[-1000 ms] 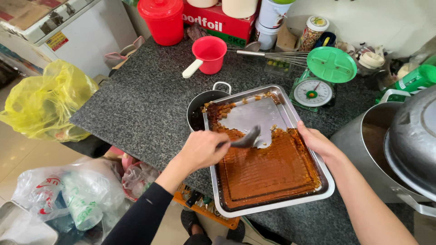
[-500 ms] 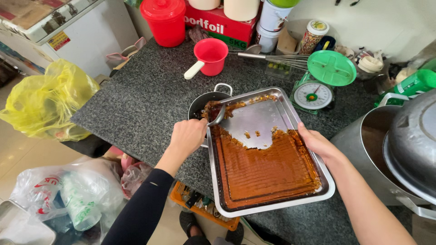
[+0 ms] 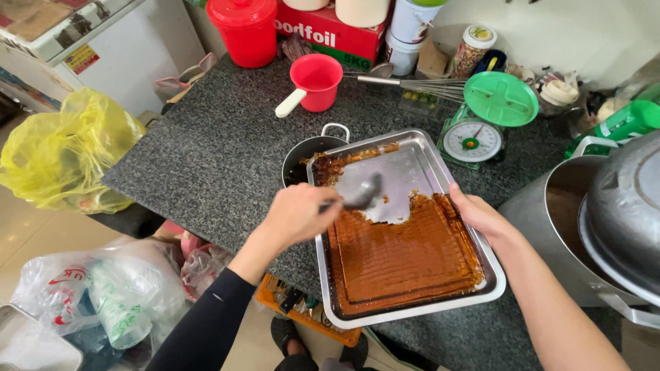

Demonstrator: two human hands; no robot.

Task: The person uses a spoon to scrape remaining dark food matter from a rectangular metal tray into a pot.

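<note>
- Left hand [image 3: 299,214] closed on the spoon [image 3: 357,197], which is back over the tray [image 3: 421,154] after tipping toward the pot [image 3: 302,159] half a second ago.
- Right hand [image 3: 481,216] clasps the tray's right rim.
- Brown slab [image 3: 402,254] fills the near half; tray sits on the table [image 3: 206,151].

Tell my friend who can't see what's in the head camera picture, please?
A person's left hand holds a metal spoon over a steel baking tray partly filled with a brown, sticky slab, while the right hand grips the tray's right rim. The tray rests on a dark speckled counter, its far end over a small black pot; a green kitchen scale stands behind.
</note>
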